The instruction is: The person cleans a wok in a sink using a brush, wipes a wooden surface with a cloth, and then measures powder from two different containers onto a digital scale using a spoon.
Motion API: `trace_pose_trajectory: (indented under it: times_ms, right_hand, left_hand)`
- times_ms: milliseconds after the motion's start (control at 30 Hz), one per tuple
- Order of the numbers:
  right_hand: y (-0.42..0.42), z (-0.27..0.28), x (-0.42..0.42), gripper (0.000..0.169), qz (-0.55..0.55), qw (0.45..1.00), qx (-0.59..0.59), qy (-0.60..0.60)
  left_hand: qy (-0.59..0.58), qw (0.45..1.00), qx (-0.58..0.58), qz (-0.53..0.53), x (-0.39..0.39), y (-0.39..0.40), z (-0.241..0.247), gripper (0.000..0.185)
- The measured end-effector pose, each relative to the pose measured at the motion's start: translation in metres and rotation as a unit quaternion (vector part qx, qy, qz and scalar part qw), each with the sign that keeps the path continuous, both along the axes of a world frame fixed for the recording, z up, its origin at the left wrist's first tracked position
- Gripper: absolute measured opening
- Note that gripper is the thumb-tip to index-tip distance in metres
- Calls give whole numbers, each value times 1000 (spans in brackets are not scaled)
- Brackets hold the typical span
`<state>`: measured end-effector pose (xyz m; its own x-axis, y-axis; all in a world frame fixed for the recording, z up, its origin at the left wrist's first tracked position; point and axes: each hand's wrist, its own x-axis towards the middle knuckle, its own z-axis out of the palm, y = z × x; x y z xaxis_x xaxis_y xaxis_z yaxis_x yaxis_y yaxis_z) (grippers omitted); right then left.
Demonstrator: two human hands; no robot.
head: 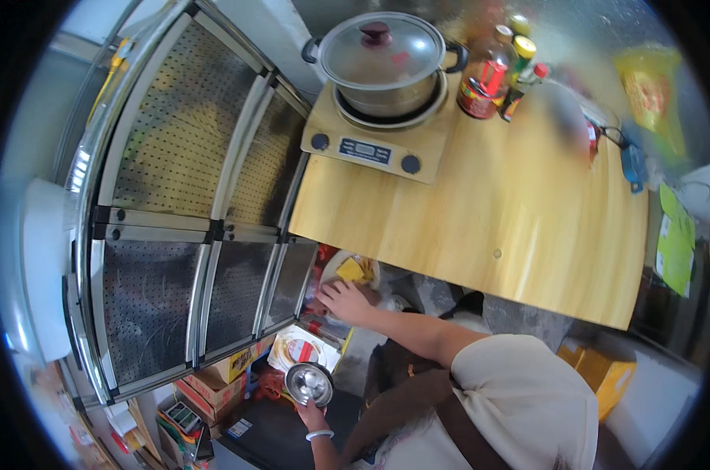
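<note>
My left hand [312, 411], with a pale bracelet at its wrist, holds a shiny metal bowl [309, 385] by its rim. The bowl's inside faces up, and nothing shows in it. My right arm stretches to the left, beneath the level of the tabletop. At its end my right hand [346, 302] is over a brown item [367, 292], fingers slightly spread; whether it grips anything is hidden. Just beyond it lies a pale round dish or basin [334, 267] with a yellow piece [350, 269] in it.
A lidded steel pot [384, 94] stands on an induction cooker [367, 150] on the wooden table [449, 217]. Sauce bottles [490, 76] stand behind it. A metal-framed cabinet with perforated panels [178, 123] rises at left. Cardboard boxes [214, 388] lie below it.
</note>
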<state>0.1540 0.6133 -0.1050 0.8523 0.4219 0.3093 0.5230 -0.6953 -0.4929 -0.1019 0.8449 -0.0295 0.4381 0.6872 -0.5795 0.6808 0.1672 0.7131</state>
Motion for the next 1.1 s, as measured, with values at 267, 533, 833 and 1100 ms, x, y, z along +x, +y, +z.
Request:
trace_pose_trajectory:
  times_ms: [267,533,833,1100]
  right_hand:
    - [-219,98,-22,49,-264,935,222,-85]
    - [-585,22,-290,38,-718,688,-90,-50]
    - [-346,15,-58,42,-537,840,-69,34]
    - [-85,16,38,28,-122,989,-14,79]
  left_hand:
    - [35,965,62,-254,33,15,-63,48]
    - [118,914,-4,-388,122,-2,-96,32]
    - [63,960,-101,-252,106,-49,-46,36]
    - [2,997,-63,-52,22,-26,-11,43]
